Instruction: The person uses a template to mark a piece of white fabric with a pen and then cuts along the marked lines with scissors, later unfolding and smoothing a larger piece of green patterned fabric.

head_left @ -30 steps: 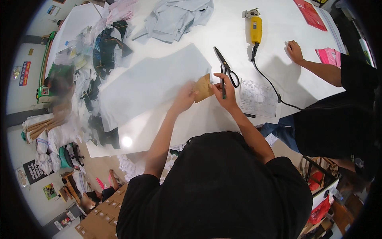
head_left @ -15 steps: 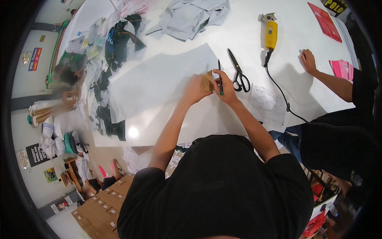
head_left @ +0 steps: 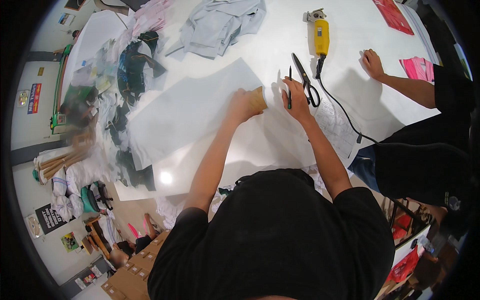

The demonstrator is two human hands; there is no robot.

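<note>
My left hand [head_left: 242,106] is closed on a small brown card piece [head_left: 257,99], keeping it at the right edge of a light grey fabric panel [head_left: 192,102] laid on the white table. In my right hand [head_left: 299,102] is a slim dark pen [head_left: 289,86] with a green end, its point toward the far side. Black-handled scissors [head_left: 303,72] lie right beside that hand; whether the fingers touch them I cannot tell.
A yellow electric cutter [head_left: 321,37] with a black cord [head_left: 345,118] rests beyond the scissors. Grey fabric [head_left: 217,27] is heaped at the far side, dark scraps [head_left: 132,70] at left. A written paper [head_left: 332,132] lies right. A co-worker's hand [head_left: 372,64] rests on the table.
My right hand has moved right, away from the card piece to beside the scissors, still with the pen. My left hand stays on the card. The whole view has shifted slightly.
</note>
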